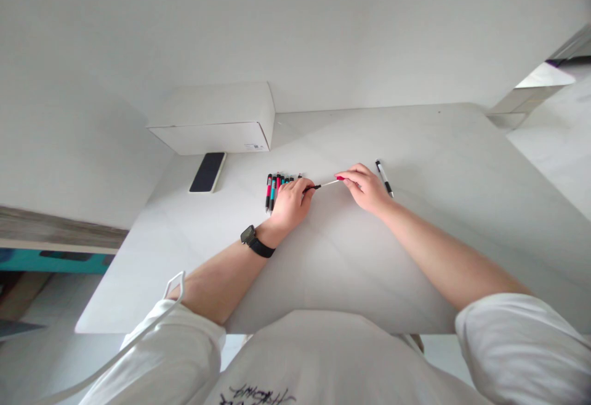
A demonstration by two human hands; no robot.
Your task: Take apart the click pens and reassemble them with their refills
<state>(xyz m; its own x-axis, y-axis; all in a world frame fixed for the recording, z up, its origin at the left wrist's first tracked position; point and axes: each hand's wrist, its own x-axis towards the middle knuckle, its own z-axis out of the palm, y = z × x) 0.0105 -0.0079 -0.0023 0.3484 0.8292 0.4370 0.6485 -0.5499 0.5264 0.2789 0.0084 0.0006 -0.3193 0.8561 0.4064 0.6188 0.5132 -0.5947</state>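
Observation:
Near the middle of the table, my left hand (292, 203) is closed on the black grip section (316, 188) of a pen. My right hand (366, 189) pinches the pen's red barrel (340, 178). A thin white refill (329, 183) spans the space between the two parts. Several pens with red, teal and black parts lie side by side in a row (272, 192), partly covered by my left hand. Just right of my right hand is a white and black pen (384, 178), lying by itself at a slant.
A white box (210, 137) stands at the back left against the wall. In front of it lies a phone (207, 172), its dark screen facing up. The white table (323, 269) ends close to my body. A dark watch (252, 239) is on my left wrist.

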